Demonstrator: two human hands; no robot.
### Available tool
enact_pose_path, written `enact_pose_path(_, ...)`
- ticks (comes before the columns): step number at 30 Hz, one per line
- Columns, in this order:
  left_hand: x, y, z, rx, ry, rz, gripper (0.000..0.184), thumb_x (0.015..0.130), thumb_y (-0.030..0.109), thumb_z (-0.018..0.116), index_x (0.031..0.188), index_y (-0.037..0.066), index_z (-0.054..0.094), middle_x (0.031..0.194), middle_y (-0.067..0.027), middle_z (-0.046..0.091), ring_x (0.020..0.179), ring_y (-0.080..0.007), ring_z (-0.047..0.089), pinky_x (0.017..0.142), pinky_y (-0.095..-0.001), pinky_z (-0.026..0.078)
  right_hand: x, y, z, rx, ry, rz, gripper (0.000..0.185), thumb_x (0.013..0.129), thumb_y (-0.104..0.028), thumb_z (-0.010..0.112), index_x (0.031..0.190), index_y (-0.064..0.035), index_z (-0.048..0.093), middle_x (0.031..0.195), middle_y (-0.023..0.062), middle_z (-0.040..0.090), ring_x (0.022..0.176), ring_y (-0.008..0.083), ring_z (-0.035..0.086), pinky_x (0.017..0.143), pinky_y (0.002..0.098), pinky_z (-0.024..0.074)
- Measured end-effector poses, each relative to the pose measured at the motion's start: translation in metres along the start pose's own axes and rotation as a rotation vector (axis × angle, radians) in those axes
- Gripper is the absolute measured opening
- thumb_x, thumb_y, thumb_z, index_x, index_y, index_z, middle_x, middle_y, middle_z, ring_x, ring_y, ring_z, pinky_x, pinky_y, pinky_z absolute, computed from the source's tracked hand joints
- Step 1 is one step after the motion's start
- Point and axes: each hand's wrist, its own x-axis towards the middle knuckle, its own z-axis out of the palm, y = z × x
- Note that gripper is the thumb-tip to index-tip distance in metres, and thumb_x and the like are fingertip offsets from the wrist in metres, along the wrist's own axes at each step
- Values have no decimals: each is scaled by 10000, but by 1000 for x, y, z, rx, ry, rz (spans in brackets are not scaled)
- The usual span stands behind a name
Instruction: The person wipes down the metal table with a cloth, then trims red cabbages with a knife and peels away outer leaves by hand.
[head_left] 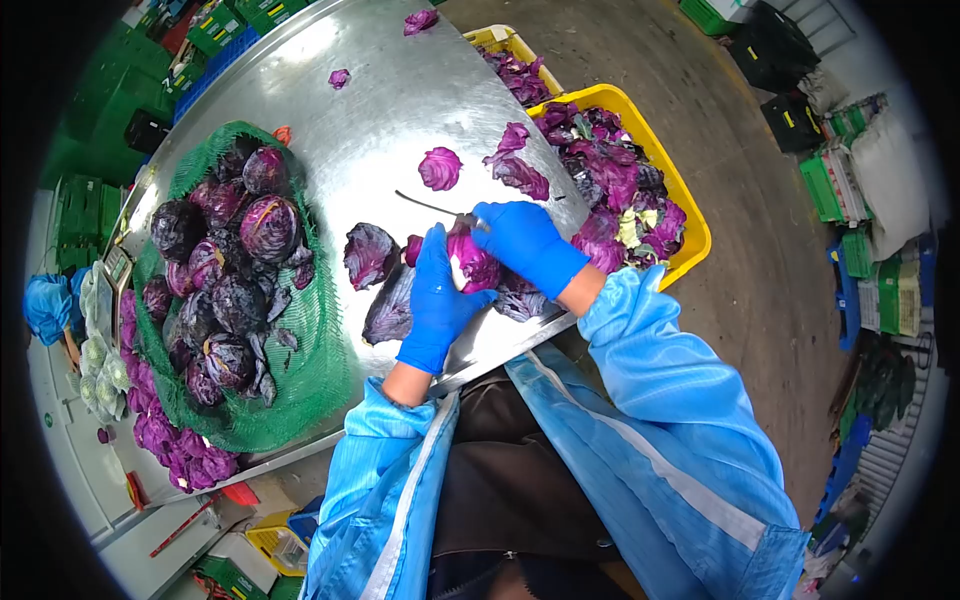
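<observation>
My left hand (440,304), in a blue glove, steadies a red cabbage (474,258) from its left side, with the thumb below it. A knife (426,204) is gripped in my right hand (524,243), also gloved; its thin dark blade points left above the cabbage, and the glove hides most of the handle. Loose purple leaves surround the hands: a dark outer leaf (370,256) on the left and a bright leaf (440,169) beyond the blade. Part of the cabbage is covered by my fingers.
A green net (315,370) of whole red cabbages (269,229) lies on the metal table (385,80). A yellow crate (697,225) full of leaves stands at the right edge, another yellow crate (520,45) behind it. Peeled-looking cabbages (185,455) are piled left, near another person (50,308).
</observation>
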Motion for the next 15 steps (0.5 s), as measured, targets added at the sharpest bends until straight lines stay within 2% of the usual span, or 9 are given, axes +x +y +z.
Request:
enact_pose_path(1, -3, 1, -4, -2, 1, 0, 1170, 514, 239, 914, 1460, 21, 262, 1428, -197, 381, 1324, -342, 385, 1104, -411, 332, 4, 13, 5, 104, 124, 38, 238, 813, -328, 615, 898, -109, 651, 777, 186, 655, 736, 380, 647, 655, 484, 514)
enact_pose_path(3, -9, 1, -15, -23, -53, 93, 1182, 467, 192, 916, 1467, 102, 292, 1464, -245, 313, 1361, -382, 320, 1115, -446, 306, 10, 51, 16, 192, 165, 258, 253, 792, -343, 621, 913, -128, 678, 793, 207, 655, 767, 386, 648, 680, 478, 524)
enact_pose_path(5, -18, -14, -17, -74, -59, 44, 1170, 446, 133, 904, 1465, 171, 329, 1470, -233, 294, 1372, -378, 295, 1120, -448, 305, 4, 72, 9, 98, 111, 407, 257, 776, -335, 625, 916, -130, 694, 851, 200, 671, 816, 384, 652, 724, 470, 530)
enact_pose_path(6, -19, -19, -19, -128, -74, 53, 1162, 454, 121, 896, 1466, 174, 329, 1459, -223, 305, 1360, -380, 312, 1120, -440, 308, -1, 75, 5, -45, -2, 443, 332, 790, -339, 638, 1045, -129, 676, 983, 193, 671, 881, 379, 648, 768, 467, 525)
enact_pose_path(7, -20, -23, -21, -183, -86, 61, 1154, 461, 110, 888, 1468, 178, 328, 1448, -213, 315, 1347, -382, 328, 1120, -432, 312, -3, 71, 7, -48, -5, 440, 332, 790, -339, 638, 1045, -129, 676, 983, 193, 671, 881, 379, 648, 768, 467, 525)
enact_pose_path(9, -8, -19, -26, -197, -123, 74, 1115, 491, 47, 846, 1468, 159, 322, 1409, -180, 360, 1305, -367, 382, 1111, -412, 326, -11, 31, 5, 83, 195, 271, 463, 830, -365, 668, 1232, -145, 597, 1127, 201, 631, 930, 362, 647, 809, 442, 515)
enact_pose_path(11, -1, -17, -24, -395, -87, 72, 1113, 537, 5, 800, 1492, 104, 237, 1429, -186, 337, 1318, -330, 376, 1104, -404, 336, -9, 4, 12, 275, 219, -40, 584, 849, -384, 671, 1356, -150, 497, 1236, 204, 584, 1007, 346, 635, 869, 409, 505)
enact_pose_path(12, -5, -26, -16, -498, 30, -1, 1105, 562, -12, 775, 1497, 79, 195, 1438, -185, 322, 1321, -316, 370, 1105, -399, 334, -10, 2, 11, 408, -55, 63, 566, 835, -377, 702, 1300, -94, 544, 1223, 195, 605, 1059, 313, 629, 909, 368, 492)
enact_pose_path(15, -18, -23, 0, -842, 167, -291, 1076, 643, 35, 785, 1492, 10, 125, 1451, -185, 292, 1324, -298, 359, 1106, -379, 324, -17, 8, 29, 621, 40, 177, 600, 810, -416, 707, 1287, -85, 557, 1122, 208, 648, 1000, 357, 644, 849, 397, 513)
